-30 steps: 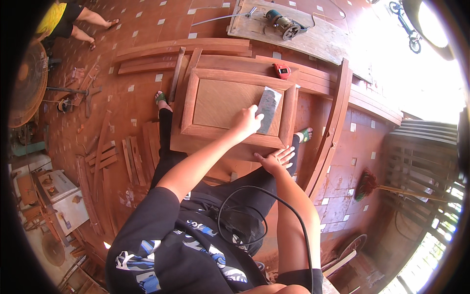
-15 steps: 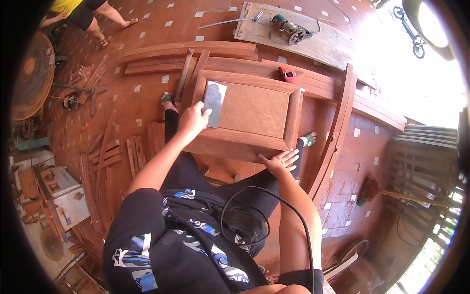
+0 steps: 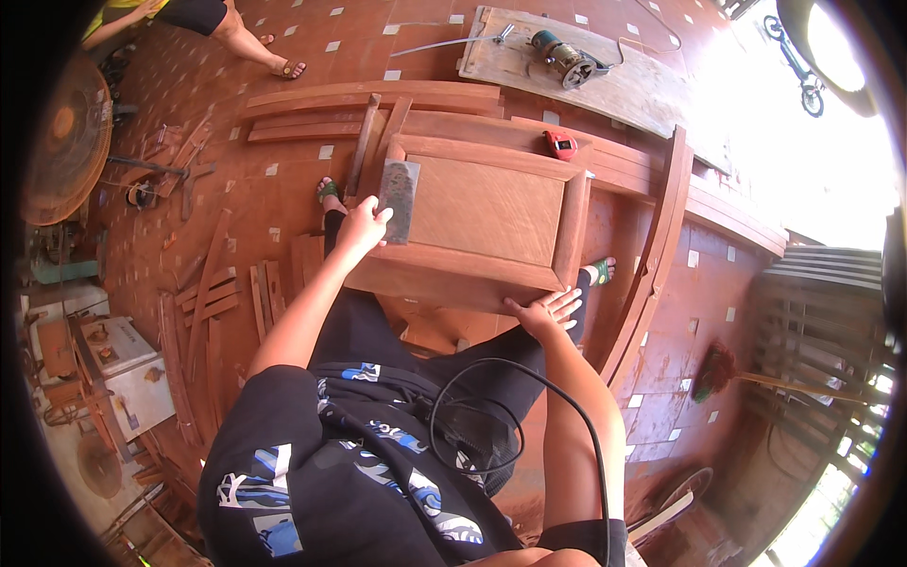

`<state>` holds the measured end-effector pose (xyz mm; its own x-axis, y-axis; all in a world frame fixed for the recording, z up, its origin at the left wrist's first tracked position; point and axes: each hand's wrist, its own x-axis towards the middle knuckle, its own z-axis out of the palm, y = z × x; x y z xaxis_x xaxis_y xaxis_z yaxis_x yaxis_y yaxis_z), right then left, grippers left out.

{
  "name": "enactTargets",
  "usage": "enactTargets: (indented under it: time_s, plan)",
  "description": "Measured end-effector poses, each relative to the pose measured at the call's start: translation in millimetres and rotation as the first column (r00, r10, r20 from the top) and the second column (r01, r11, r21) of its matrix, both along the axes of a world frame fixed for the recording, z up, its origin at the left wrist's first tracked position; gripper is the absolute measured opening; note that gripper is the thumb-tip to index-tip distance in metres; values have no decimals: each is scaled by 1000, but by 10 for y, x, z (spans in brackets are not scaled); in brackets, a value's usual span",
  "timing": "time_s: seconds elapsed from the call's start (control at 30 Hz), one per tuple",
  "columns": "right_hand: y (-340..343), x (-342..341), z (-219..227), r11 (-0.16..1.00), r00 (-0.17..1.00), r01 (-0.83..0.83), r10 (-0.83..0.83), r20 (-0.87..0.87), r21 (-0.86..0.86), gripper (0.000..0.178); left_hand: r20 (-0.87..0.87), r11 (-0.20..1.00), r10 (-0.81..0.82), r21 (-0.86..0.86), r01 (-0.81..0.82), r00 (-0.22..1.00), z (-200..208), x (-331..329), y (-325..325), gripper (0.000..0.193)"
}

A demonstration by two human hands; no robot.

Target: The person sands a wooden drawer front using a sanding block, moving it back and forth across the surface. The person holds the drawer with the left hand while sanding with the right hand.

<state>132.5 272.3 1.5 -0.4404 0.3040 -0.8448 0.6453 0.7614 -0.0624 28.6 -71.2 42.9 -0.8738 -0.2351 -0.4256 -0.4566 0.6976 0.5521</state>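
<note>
A wooden box-like piece with a framed panel face [image 3: 496,213] lies in front of me, face up, between my legs. My left hand [image 3: 364,227] is closed on a flat, rectangular grey metal scraper [image 3: 402,201]. The scraper lies over the left rail of the frame and the panel's left edge; its surface looks mottled and dark. My right hand [image 3: 545,312] rests at the near right corner of the piece, fingers spread, thumb against its near side. It holds nothing.
Long wooden boards [image 3: 444,125] lie beyond the piece, with a red tape measure [image 3: 560,145] on them. Another beam [image 3: 652,265] stretches along the right. Farther off, a power tool [image 3: 564,59] rests on a plank. A fan [image 3: 68,137] and a person's leg [image 3: 250,45] are at left.
My left hand and the scraper have shifted slightly left, from the panel onto the frame's left rail. The scraper's bright glare is gone. At upper left the other person has stepped rightward.
</note>
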Motion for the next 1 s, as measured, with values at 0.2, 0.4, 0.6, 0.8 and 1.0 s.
enactTargets:
  time_s: [0.2, 0.4, 0.6, 0.8, 1.0]
  plan:
    - [-9, -6, -5, 1000, 1000, 3, -3, 7, 2, 143, 55, 999, -32, 12, 31, 998, 82, -61, 226, 32]
    - [-9, -5, 6, 1000, 1000, -7, 7, 5, 11, 143, -19, 993, -113, 43, 114, 993, 68, -160, 761, 29]
    - [-1, 1, -24, 1000, 1000, -14, 14, 1, 11, 143, -175, 938, -346, -64, 340, 922, -147, -229, 1498, 27]
    - [3, 3, -54, 1000, 1000, -16, 16, 3, 6, 143, -106, 912, -409, -18, 410, 906, -110, -240, 2126, 30]
    - [-18, 39, -88, 1000, 1000, -10, 10, -29, 10, 143, -56, 908, -403, 97, 407, 914, -57, -201, 2034, 31]
